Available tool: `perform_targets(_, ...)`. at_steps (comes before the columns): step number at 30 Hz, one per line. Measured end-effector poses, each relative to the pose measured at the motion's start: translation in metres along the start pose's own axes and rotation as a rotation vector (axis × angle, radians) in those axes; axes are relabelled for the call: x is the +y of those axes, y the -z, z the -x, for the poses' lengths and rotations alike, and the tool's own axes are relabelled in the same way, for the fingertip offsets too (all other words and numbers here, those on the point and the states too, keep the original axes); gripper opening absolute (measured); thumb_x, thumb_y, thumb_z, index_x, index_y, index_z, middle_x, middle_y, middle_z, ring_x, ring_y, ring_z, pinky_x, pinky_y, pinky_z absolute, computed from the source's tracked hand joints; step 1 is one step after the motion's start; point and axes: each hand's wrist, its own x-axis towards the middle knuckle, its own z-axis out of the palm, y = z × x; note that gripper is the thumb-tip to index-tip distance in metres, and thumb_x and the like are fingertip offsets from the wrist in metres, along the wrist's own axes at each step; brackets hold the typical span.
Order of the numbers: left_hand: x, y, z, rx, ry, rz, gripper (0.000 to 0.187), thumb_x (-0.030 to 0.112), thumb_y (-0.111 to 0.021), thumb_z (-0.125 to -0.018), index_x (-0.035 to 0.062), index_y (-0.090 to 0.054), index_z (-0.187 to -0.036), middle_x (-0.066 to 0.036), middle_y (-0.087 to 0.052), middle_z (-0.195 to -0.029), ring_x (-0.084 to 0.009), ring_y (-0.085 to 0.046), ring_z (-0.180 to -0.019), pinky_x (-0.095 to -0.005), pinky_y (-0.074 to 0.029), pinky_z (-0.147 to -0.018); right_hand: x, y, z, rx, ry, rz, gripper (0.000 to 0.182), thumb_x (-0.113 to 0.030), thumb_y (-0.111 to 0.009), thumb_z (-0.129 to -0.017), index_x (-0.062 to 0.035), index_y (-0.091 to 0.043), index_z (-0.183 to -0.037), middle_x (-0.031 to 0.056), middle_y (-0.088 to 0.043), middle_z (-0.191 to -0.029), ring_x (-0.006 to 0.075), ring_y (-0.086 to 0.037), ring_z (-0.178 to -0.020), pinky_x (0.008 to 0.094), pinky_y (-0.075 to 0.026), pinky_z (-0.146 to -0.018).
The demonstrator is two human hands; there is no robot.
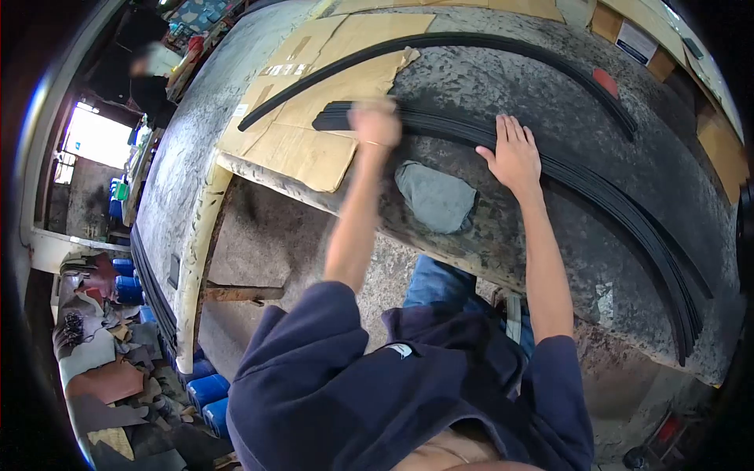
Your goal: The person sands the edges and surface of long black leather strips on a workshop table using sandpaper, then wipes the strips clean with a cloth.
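A bundle of long black strips [601,192] curves across the worktable, its left end lying over cardboard. My right hand [514,153] rests on the bundle near its middle, fingers stretched out and thumb apart. Over the bundle's left part is my left hand [375,124], smeared by motion; whether its fingers grip a strip cannot be made out. Behind both hands, a separate stack of black strips [463,39] arcs over the table. A folded grey cloth [436,196] lies between my forearms, close to the table's front edge.
Flattened cardboard [306,161] covers part of the stained worktable [503,78]. A small red piece [605,81] lies at the back right, near cardboard boxes [616,27]. Blue containers [208,388] and leather-like scraps [106,382] are at lower left. Another person [145,86] is at upper left.
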Motion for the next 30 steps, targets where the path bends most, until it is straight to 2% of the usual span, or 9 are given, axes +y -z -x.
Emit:
perform_targets(4,0.085,-0.041,0.057,0.775,-0.519,0.163,0.04,0.019,-0.052,-0.095,0.0078,-0.061,-0.132,-0.015,-0.061,-0.129,-0.0331,-0.052,-0.126,-0.0521,-0.041,-0.101,0.008,0.006,-0.001,-0.077,0.012,0.003,0.083,-0.058,-0.058,-0.093,0.0025,-0.042,-0.148,0.0164,-0.047,-0.152,0.0289,-0.041,-0.144,0.0459,-0.031,-0.12)
perform_targets(8,-0.036,-0.009,0.029,0.386,-0.21,0.122,0.048,0.015,-0.052,-0.089,0.0121,-0.057,-0.137,-0.012,-0.058,-0.138,-0.0343,-0.049,-0.13,-0.0531,-0.038,-0.105,0.002,0.005,-0.002,-0.123,-0.002,0.016,0.086,-0.059,-0.057,-0.094,0.0021,-0.037,-0.151,0.0158,-0.043,-0.156,0.028,-0.037,-0.147,0.0458,-0.029,-0.121)
perform_targets(10,-0.112,-0.076,-0.031,0.627,-0.121,-0.191,0.041,0.016,-0.053,-0.089,0.0103,-0.062,-0.129,-0.012,-0.061,-0.133,-0.0355,-0.053,-0.124,-0.0519,-0.038,-0.105,0.005,0.009,-0.004,-0.132,-0.032,0.02,0.087,-0.06,-0.057,-0.094,0.002,-0.036,-0.152,0.0157,-0.042,-0.157,0.0277,-0.036,-0.148,0.0457,-0.028,-0.122)
perform_targets(12,-0.026,-0.034,-0.008,0.234,-0.112,-0.085,0.04,0.02,-0.055,-0.089,0.0083,-0.063,-0.127,-0.012,-0.061,-0.135,-0.037,-0.052,-0.127,-0.0524,-0.036,-0.109,-0.001,0.009,-0.005,-0.137,-0.059,0.041,0.089,-0.06,-0.058,-0.093,0.0018,-0.035,-0.152,0.0161,-0.04,-0.158,0.0272,-0.033,-0.149,0.0455,-0.027,-0.122)
perform_targets(16,0.125,-0.037,0.068,0.732,-0.437,0.234,0.043,0.014,-0.053,-0.09,0.0076,-0.061,-0.132,-0.015,-0.059,-0.136,-0.0318,-0.05,-0.131,-0.0495,-0.035,-0.113,0.006,0.008,-0.005,-0.126,-0.034,0.068,0.096,-0.062,-0.059,-0.092,0.0058,-0.028,-0.154,0.02,-0.038,-0.159,0.0294,-0.034,-0.149,0.0444,-0.029,-0.122)
perform_targets(19,0.061,-0.014,0.052,0.399,-0.425,0.259,0.041,0.019,-0.052,-0.093,0.0084,-0.062,-0.132,-0.014,-0.058,-0.137,-0.0346,-0.047,-0.132,-0.0519,-0.035,-0.111,0.007,0.006,-0.004,-0.125,-0.018,0.022,0.099,-0.062,-0.058,-0.092,0.007,-0.025,-0.155,0.0207,-0.038,-0.158,0.0302,-0.035,-0.149,0.0442,-0.029,-0.121)
perform_targets(24,-0.089,-0.039,-0.016,0.619,-0.014,-0.084,0.037,0.018,-0.041,-0.102,0.0085,-0.066,-0.128,-0.017,-0.065,-0.124,-0.036,-0.059,-0.117,-0.0494,-0.044,-0.103,0.003,0.011,-0.001,-0.157,-0.061,0.055,0.098,-0.061,-0.057,-0.093,0.0065,-0.024,-0.155,0.0198,-0.037,-0.159,0.0303,-0.034,-0.149,0.0442,-0.029,-0.121)
perform_targets(26,-0.009,-0.017,-0.01,0.091,0.0,-0.077,0.035,0.022,-0.046,-0.099,0.0104,-0.069,-0.123,-0.014,-0.066,-0.124,-0.0356,-0.06,-0.115,-0.0498,-0.042,-0.104,0.001,0.002,-0.003,-0.104,-0.06,0.037,0.099,-0.061,-0.058,-0.093,0.0063,-0.023,-0.156,0.0191,-0.037,-0.159,0.0305,-0.035,-0.148,0.0441,-0.029,-0.121)
perform_targets(30,0.142,-0.035,0.06,0.688,-0.458,0.238,0.039,0.026,-0.053,-0.095,0.0101,-0.065,-0.129,-0.013,-0.063,-0.133,-0.0324,-0.051,-0.132,-0.0516,-0.033,-0.114,0.008,0.008,-0.003,-0.128,-0.049,-0.056,0.103,-0.053,-0.069,-0.088,0.0074,-0.019,-0.155,0.0226,-0.038,-0.157,0.0314,-0.038,-0.146,0.0425,-0.03,-0.12)
